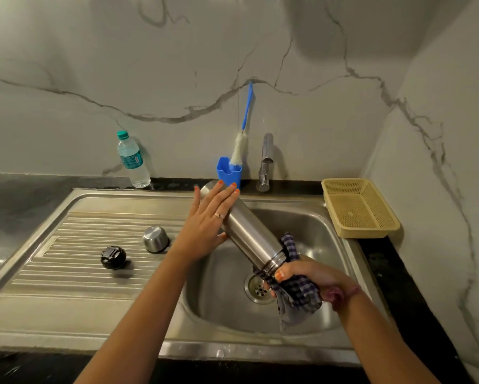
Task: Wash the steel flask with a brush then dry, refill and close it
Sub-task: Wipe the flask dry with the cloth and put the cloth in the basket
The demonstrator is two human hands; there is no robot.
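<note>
Your left hand lies flat w/ straight fingers on the steel flask, tilted over the sink; right hand fingers grip checked cloth at its mouth.

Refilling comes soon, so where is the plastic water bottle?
The plastic water bottle stands on the dark counter at the wall, behind the sink's back left corner.

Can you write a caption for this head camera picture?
Left hand steadies steel flask; right hand wipes its mouth with checked cloth.
</note>
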